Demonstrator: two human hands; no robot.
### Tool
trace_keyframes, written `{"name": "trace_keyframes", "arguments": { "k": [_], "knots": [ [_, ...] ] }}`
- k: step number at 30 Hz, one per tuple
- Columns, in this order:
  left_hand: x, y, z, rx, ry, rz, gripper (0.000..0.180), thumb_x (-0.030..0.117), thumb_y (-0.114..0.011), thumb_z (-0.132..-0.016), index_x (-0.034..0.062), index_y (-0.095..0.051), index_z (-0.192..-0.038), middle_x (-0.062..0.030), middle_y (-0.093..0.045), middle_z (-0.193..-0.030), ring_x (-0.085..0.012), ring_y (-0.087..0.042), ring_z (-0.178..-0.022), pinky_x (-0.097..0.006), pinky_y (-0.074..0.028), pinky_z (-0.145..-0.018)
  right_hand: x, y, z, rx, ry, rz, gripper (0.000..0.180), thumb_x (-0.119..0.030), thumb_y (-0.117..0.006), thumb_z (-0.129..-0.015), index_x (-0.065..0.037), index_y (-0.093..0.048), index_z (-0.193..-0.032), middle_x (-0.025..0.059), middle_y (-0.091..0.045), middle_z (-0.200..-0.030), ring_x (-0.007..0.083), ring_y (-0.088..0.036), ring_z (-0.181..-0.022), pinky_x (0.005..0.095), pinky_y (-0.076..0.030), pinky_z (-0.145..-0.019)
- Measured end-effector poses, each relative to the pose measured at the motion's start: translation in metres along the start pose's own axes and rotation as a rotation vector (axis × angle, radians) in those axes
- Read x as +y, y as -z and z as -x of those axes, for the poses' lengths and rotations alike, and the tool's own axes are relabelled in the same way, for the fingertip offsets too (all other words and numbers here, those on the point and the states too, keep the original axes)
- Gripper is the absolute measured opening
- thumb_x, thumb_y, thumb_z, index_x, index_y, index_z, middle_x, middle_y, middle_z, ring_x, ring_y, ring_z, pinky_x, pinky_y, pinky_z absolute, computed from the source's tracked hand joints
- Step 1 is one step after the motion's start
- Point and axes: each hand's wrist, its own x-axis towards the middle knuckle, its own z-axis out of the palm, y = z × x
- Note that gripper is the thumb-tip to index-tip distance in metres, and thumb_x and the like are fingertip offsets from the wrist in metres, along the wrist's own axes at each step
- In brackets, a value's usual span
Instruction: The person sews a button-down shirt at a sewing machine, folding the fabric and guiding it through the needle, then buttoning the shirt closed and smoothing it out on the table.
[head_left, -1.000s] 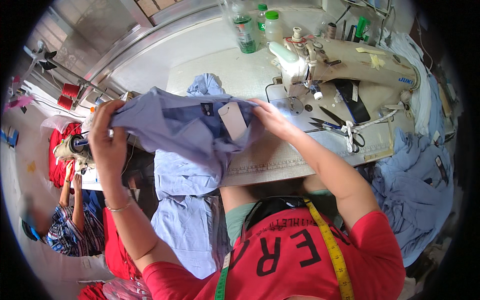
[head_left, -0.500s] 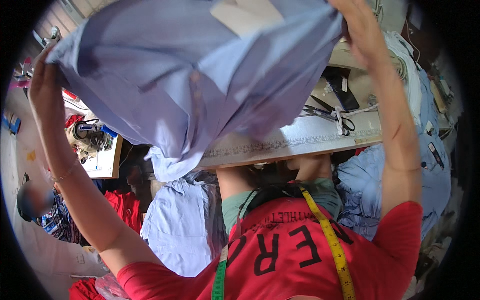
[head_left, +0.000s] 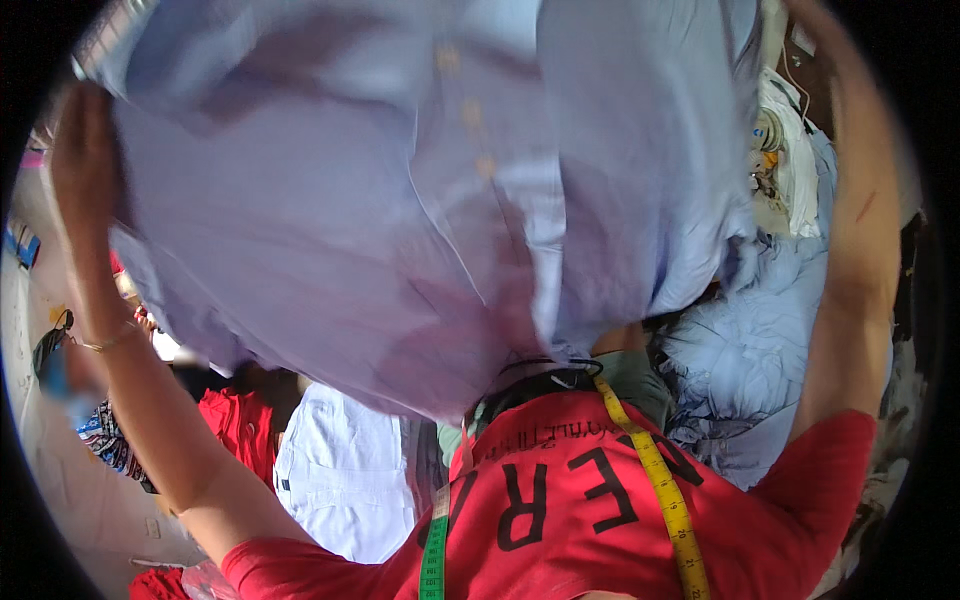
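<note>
A light blue button-up shirt (head_left: 330, 230) is spread wide in the air before me and blurred by motion. Its row of buttons runs down the middle, and the lower hem hangs in front of my waist. At the far left my left hand (head_left: 85, 160) is closed on the shirt's side edge, its fingers partly in shadow. My right forearm reaches up along the right side to the upper rim, where the hand itself is out of the picture. The shirt covers most of the worktable and what lies on it.
Folded pale blue cloth (head_left: 345, 470) lies below left, beside red fabric (head_left: 240, 430). A heap of light blue garments (head_left: 745, 340) sits at the right. Another person (head_left: 75, 385) is at the far left. A tape measure (head_left: 665, 490) hangs round my neck.
The shirt has come nearer and lower, spreading wider and now covering the ruler-edged table, scissors and phone. My right arm has moved outward and up, taking its hand out of the picture.
</note>
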Motion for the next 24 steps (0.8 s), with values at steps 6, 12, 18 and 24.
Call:
{"name": "trace_keyframes", "arguments": {
  "k": [6,12,18,24],
  "knots": [
    [0.083,-0.041,0.108,-0.458,0.247,0.625,0.023,0.020,-0.058,-0.094,-0.0019,-0.059,-0.101,-0.0051,-0.055,-0.079,-0.0112,-0.049,-0.075,-0.026,-0.044,-0.070,0.100,-0.042,0.097,-0.496,-0.610,-1.029,0.043,-0.030,-0.060,-0.092,-0.004,-0.055,-0.125,0.0030,-0.061,-0.117,0.0123,-0.058,-0.105,0.0262,-0.048,-0.091],
    [0.141,-0.168,0.217,-0.951,0.413,0.621,0.019,0.019,-0.057,-0.088,0.0049,-0.067,-0.096,-0.0197,-0.067,-0.091,-0.0319,-0.066,-0.086,-0.038,-0.050,-0.076,0.190,-0.181,0.189,-0.934,-0.660,-0.315,0.032,-0.032,-0.060,-0.090,-0.002,-0.066,-0.101,0.0062,-0.068,-0.093,0.0139,-0.063,-0.088,0.0309,-0.050,-0.080],
    [0.191,-0.232,0.320,-0.906,0.507,0.489,0.012,0.011,-0.057,-0.082,0.0057,-0.065,-0.089,-0.0150,-0.067,-0.087,-0.0349,-0.063,-0.079,-0.044,-0.049,-0.071,0.161,-0.264,0.240,-0.481,-0.661,0.195,0.025,-0.028,-0.057,-0.089,-0.003,-0.060,-0.089,0.0162,-0.065,-0.085,0.0393,-0.061,-0.083,0.0472,-0.049,-0.075],
    [0.226,-0.223,0.291,-1.006,0.556,0.981,0.017,0.006,-0.067,-0.075,0.0042,-0.065,-0.092,-0.0095,-0.062,-0.092,-0.0270,-0.059,-0.076,-0.037,-0.048,-0.066,0.147,-0.263,0.250,-0.366,-0.294,0.079,0.016,-0.019,-0.062,-0.083,-0.007,-0.060,-0.095,0.0094,-0.061,-0.099,0.0312,-0.058,-0.095,0.0412,-0.046,-0.083]
  ]
}}
